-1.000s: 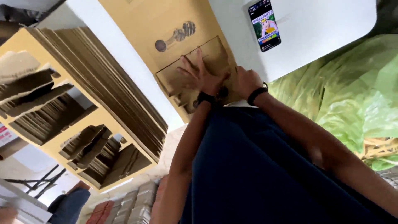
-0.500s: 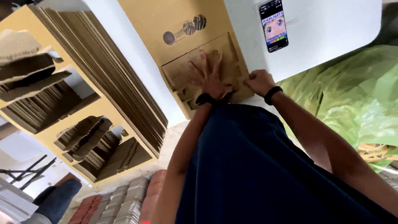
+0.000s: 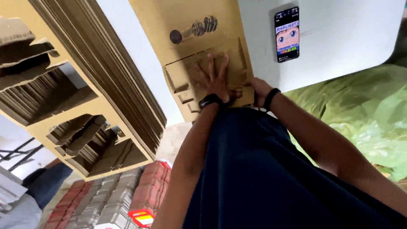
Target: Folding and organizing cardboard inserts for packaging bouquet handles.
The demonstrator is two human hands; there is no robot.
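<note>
Left hand (image 3: 216, 80) presses spread flat on the brown die-cut cardboard sheet (image 3: 199, 46); right hand (image 3: 259, 90) pinches its near edge. A black smartphone (image 3: 287, 34) lies just right of the sheet, tall stacked cardboard blanks (image 3: 106, 85) left.

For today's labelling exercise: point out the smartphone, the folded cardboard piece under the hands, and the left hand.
smartphone (image 3: 287, 34), head view, middle of its lit screen.
folded cardboard piece (image 3: 180, 78), head view, bare flap left of the fingers.
left hand (image 3: 215, 80), head view, back of the hand.

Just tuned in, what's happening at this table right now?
A person in a dark blue shirt presses the left hand flat, fingers spread, on a flat brown cardboard blank lying on a white table. The right hand grips the blank's near edge beside it. A phone with its screen lit lies on the table to the right. A tall stack of die-cut cardboard sheets sits to the left.
</note>
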